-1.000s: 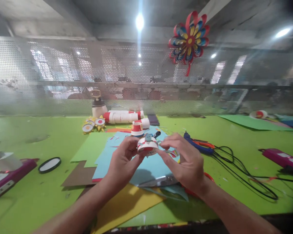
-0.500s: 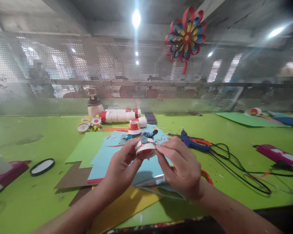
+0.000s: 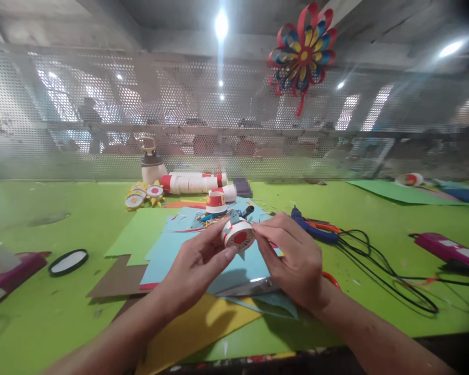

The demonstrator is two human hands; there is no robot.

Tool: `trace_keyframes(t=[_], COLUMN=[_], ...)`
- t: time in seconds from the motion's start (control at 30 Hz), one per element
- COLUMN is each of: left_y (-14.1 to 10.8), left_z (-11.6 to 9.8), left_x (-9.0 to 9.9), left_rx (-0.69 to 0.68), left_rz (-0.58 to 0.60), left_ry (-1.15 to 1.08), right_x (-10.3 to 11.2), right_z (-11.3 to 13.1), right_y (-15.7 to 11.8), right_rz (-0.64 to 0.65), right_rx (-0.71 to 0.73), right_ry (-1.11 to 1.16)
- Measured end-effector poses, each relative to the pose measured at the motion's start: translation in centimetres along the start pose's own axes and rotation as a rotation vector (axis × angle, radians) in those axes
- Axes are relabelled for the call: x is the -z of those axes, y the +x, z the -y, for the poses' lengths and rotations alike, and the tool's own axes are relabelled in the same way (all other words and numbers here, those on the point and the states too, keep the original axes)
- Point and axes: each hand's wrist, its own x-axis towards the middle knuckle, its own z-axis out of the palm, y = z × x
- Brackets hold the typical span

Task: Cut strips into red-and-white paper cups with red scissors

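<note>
Steadying a small round paper piece [image 3: 238, 234] above a light-blue sheet [image 3: 170, 255]

The blue sheet lies on a glossy green table [image 3: 379, 323], dotted with scraps. Beyond it, a perforated screen [image 3: 180, 146] runs across the table's far side, with a blurred figure behind it; above hang a petalled paper flower [image 3: 304, 54] and a bright ceiling light [image 3: 221, 25].

Over the sheet, the left hand [image 3: 197, 263] is curled, thumb and fingers closed round the white, red and grey-blue piece. The right hand [image 3: 297, 255] has thumb and forefinger nearly together at the piece's right edge; whether they grip it, I cannot tell.

Green paper [image 3: 135, 234] and brown paper [image 3: 117, 278] stick out left of the sheet, yellow paper [image 3: 195, 333] on its near side. Scissors [image 3: 250, 286] lie at the sheet's near edge, partly covered by the right hand. To the sheet's right is a blue glue gun [image 3: 316, 232] with looping black cable; at its far end stands a paper cup [image 3: 216, 202], and past that lie stacked cups [image 3: 195, 183] beside a bottle [image 3: 153, 171].

The cup bears yellow marks on its red band, too small to read.
</note>
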Motion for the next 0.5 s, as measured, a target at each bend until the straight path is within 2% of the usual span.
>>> trace_keyframes(t=[0.1, 0.2, 0.5], left_y=[0.2, 0.4, 0.6], left_z=[-0.2, -0.1, -0.2], left_x=[0.9, 1.4, 1.3], left_rx=[0.067, 0.089, 0.038], left_rz=[0.094, 0.118, 0.143], left_ry=[-0.119, -0.250, -0.224], right_x=[0.1, 0.3, 0.7], right_z=[-0.1, 0.0, 0.8], right_y=[0.5, 0.9, 0.9], right_rz=[-0.015, -0.025, 0.006], right_rx=[-0.095, -0.156, -0.234], right_ry=[0.070, 0.135, 0.266])
